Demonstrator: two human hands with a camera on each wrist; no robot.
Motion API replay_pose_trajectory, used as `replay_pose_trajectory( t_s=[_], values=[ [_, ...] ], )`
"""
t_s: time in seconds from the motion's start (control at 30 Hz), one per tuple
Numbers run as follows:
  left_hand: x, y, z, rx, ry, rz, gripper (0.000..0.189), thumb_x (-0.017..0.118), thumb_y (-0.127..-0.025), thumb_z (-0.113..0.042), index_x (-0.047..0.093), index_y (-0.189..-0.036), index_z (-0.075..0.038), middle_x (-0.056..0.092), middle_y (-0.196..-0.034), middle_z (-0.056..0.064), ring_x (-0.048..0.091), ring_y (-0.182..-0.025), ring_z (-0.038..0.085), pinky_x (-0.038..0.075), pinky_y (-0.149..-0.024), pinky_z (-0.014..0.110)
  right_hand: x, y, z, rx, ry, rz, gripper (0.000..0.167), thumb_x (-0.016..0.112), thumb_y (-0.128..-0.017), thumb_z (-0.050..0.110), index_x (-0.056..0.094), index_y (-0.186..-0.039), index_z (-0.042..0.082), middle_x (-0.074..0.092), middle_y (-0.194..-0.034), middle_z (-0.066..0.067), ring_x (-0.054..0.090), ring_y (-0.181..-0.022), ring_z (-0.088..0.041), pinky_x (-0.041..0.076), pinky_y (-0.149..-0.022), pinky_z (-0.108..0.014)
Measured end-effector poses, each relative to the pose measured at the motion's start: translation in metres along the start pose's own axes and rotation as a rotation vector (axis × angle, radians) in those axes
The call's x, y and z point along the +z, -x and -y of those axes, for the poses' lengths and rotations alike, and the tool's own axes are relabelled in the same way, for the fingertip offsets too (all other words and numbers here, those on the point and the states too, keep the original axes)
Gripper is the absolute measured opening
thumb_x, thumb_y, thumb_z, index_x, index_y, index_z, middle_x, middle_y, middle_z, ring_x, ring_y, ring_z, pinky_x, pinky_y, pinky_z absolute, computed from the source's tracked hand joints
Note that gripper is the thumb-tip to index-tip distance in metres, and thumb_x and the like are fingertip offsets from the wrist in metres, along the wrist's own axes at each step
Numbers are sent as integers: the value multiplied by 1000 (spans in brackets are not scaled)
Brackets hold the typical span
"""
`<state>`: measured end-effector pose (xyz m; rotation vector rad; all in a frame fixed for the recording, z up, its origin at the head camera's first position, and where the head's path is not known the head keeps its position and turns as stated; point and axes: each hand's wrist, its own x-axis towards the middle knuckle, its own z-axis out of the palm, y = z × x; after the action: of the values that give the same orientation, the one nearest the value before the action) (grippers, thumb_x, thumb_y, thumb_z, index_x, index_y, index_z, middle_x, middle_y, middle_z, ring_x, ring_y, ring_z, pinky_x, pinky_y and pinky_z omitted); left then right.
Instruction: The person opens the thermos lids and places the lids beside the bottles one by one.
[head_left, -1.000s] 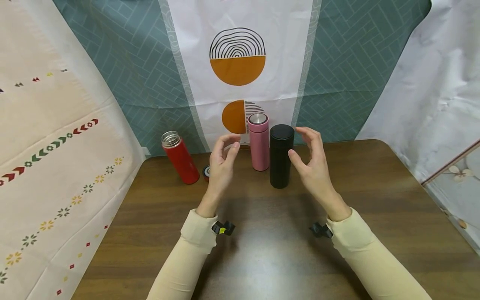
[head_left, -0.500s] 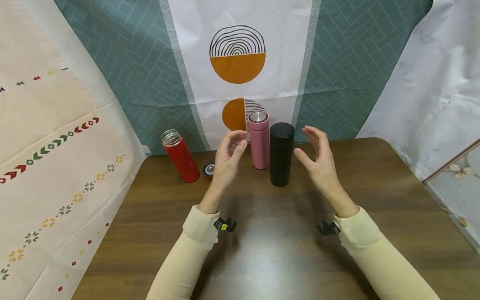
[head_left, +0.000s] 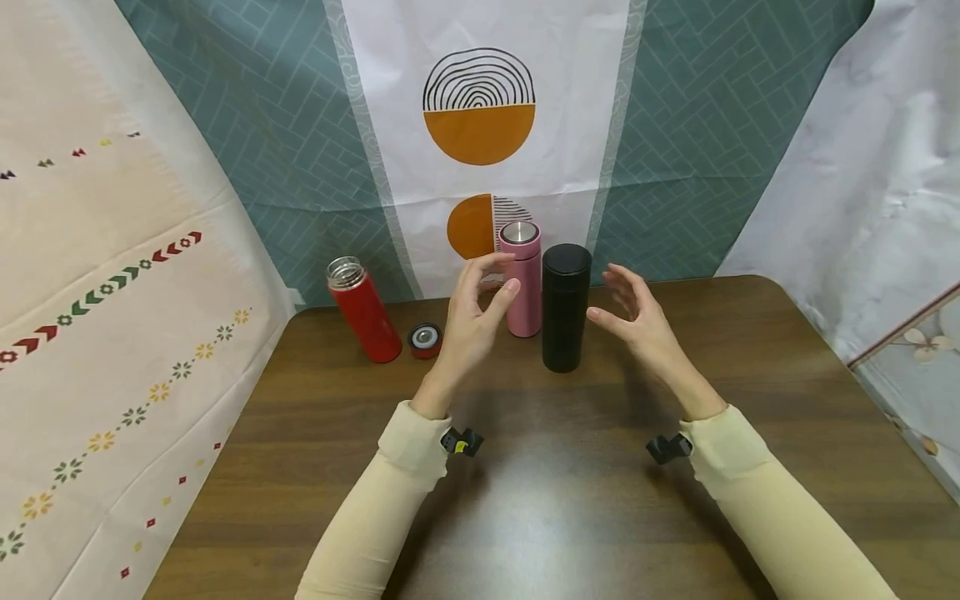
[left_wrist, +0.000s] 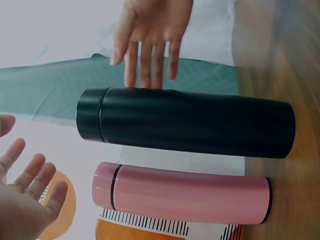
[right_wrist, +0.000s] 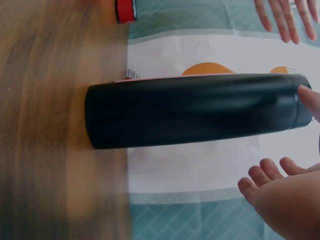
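A black thermos (head_left: 564, 321) with its lid on stands upright on the table, just right of a pink thermos (head_left: 524, 292) with a steel-topped lid. My left hand (head_left: 474, 321) hovers in front of the pink thermos, fingers loosely bent, holding nothing; in the head view its fingertips overlap that thermos. To the right of the black thermos is my right hand (head_left: 641, 325), relaxed, thumb tip near the thermos's side. In the left wrist view the black thermos (left_wrist: 190, 122) lies between my two hands. The right wrist view shows it (right_wrist: 195, 112) with the pink one mostly hidden behind.
An uncapped red thermos (head_left: 365, 315) stands at the back left. Beside it lies its red and black lid (head_left: 425, 340), inner side up. The wooden table (head_left: 525, 492) meets a patterned cloth backdrop (head_left: 675, 208) at its far edge.
My left hand has moved right, from beside the red lid to in front of the pink thermos, uncovering the lid. My right hand has shifted slightly right and down. The thermoses stay put.
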<state>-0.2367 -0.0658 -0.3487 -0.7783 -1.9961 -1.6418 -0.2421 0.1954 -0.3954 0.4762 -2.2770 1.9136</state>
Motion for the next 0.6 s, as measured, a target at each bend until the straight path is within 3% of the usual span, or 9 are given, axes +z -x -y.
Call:
replay_pose_trajectory(
  t_s=[0.17,0.4,0.6],
  values=[
    [4,-4,0,-30,47,17,41,61,-101,-3,53,-140,8,50,-133,32,49,-126,48,41,-105,65,0,-4,-11,50,49,45,83,74,-96,17,26,-163,9,34,-164,-18,30,-152,-37,23,-123,-60],
    [9,-9,4,-56,31,54,46,64,-102,-15,54,-145,-4,52,-139,24,49,-130,36,43,-105,57,3,-9,-27,85,50,105,83,75,-96,18,27,-163,10,33,-165,-16,28,-153,-37,25,-122,-59],
    [16,-14,7,-96,36,88,49,65,-103,-22,51,-148,-9,48,-144,20,47,-135,38,38,-115,57,4,-12,-35,129,33,136,84,74,-96,20,25,-164,9,31,-166,-16,27,-153,-36,23,-123,-59]
  ],
)
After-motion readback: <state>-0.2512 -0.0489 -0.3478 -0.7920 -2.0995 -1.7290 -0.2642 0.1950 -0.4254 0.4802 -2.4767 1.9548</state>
